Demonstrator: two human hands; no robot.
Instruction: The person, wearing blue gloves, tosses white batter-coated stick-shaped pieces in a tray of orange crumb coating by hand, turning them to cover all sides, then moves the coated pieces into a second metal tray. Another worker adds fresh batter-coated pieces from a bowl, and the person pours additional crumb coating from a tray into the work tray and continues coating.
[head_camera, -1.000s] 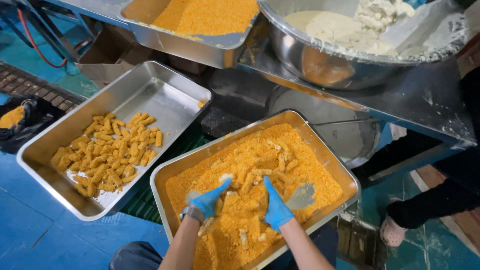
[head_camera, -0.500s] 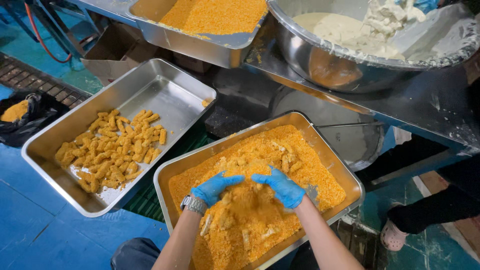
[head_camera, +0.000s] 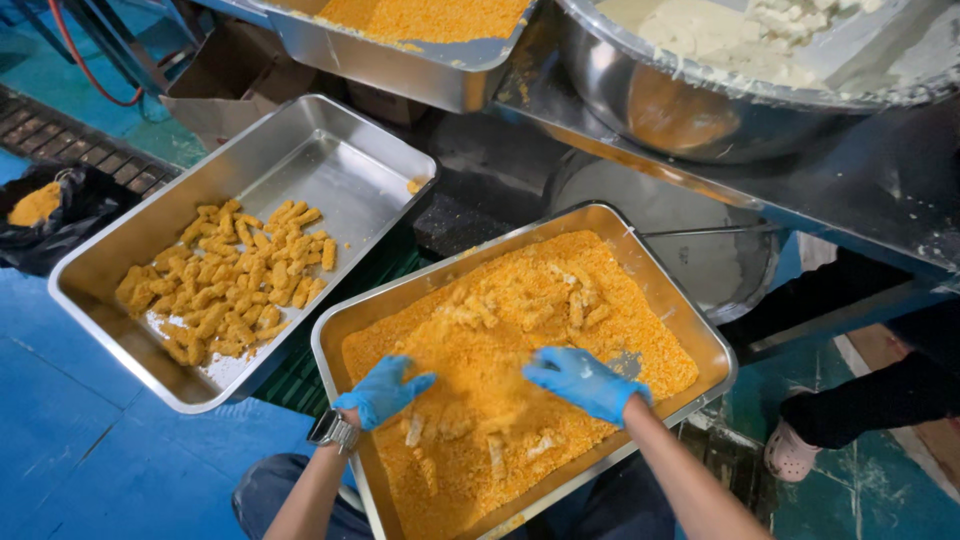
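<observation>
In the head view, the left hand (head_camera: 383, 391) and right hand (head_camera: 585, 381), both gloved and released, are resting on orange crumbs in the near tray (head_camera: 702, 330), where several sticks (head_camera: 520, 310) are lying uncoated. Many coated sticks (head_camera: 230, 285) are sitting in the left tray (head_camera: 330, 140).

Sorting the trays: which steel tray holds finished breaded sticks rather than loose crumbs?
The left tray, away from both hands: coated sticks lie on bare metal, no crumb bed.

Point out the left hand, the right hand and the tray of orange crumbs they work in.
left hand (head_camera: 383, 390), head view, back of the blue glove.
right hand (head_camera: 583, 380), head view, back of the blue glove.
tray of orange crumbs (head_camera: 668, 275), head view, bare metal of the right rim.
</observation>
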